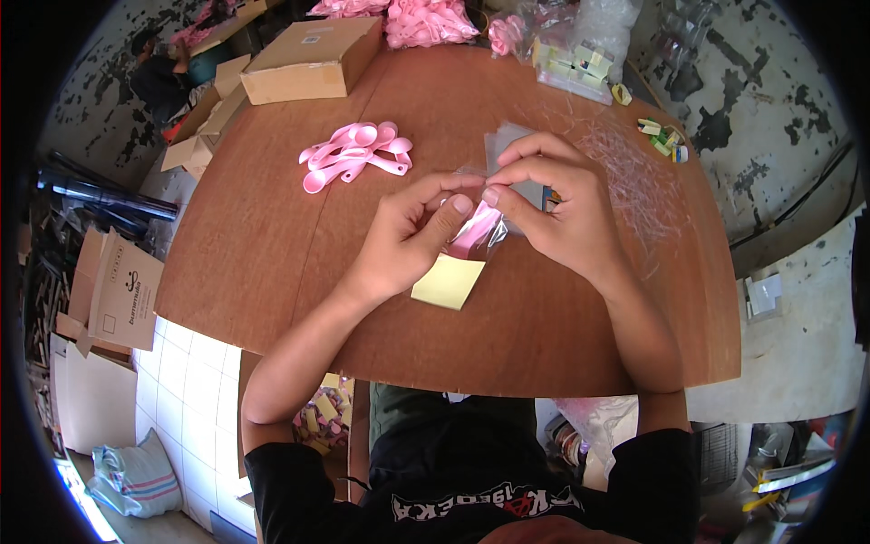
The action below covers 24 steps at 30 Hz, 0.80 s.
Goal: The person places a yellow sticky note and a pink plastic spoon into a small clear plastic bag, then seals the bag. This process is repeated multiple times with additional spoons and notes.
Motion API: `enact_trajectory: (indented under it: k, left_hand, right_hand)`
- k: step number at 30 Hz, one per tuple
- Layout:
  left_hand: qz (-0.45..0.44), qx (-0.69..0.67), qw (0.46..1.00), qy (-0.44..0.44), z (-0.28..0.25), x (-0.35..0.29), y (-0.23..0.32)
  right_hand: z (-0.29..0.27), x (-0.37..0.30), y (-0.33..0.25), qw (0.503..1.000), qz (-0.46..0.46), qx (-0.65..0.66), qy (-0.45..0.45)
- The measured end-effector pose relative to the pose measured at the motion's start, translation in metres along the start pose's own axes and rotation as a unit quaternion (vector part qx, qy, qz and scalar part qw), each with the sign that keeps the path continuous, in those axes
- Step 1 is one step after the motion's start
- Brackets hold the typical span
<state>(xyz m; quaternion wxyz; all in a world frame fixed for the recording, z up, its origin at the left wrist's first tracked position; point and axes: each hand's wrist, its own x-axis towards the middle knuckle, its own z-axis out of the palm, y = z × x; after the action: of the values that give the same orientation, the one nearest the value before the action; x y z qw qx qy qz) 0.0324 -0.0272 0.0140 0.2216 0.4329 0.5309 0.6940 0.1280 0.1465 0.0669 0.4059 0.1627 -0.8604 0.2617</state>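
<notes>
Between my hands is a small clear plastic bag (498,232) with a pink piece (473,238) inside, seemingly a spoon and partly covered by my fingers. My left hand (405,234) pinches the bag's upper edge, thumb against forefinger. From the other side, the fingertips of my right hand (564,201) grip the same edge, almost meeting the left ones. A pale yellow card (448,282) shows at the lower end of the bag; whether it lies in or under it I cannot tell. Flat clear bags (504,143) lie partly behind my right hand. Pink measuring spoons (358,156) are heaped beyond my left hand.
Thin plastic strips (639,177) litter the table's right side, near small tape rolls (669,138). A cardboard box (313,60) and bagged pink pieces (430,23) stand along the far edge. Below the near edge sits a box of packed pieces (324,412). Another person (161,80) is far left.
</notes>
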Motion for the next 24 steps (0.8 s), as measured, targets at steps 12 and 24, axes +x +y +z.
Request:
enact_trajectory:
  k: [12,24]
  left_hand:
    - [0.061,0.235,0.97,-0.031,0.009,-0.006,0.019]
    - [0.012,0.21,0.975,-0.076,0.001,-0.005,0.008]
  right_hand:
    - [0.001,-0.006,-0.016,0.965,-0.113,-0.235,-0.043]
    - [0.001,-0.008,-0.012,0.989,-0.019,-0.127,-0.076]
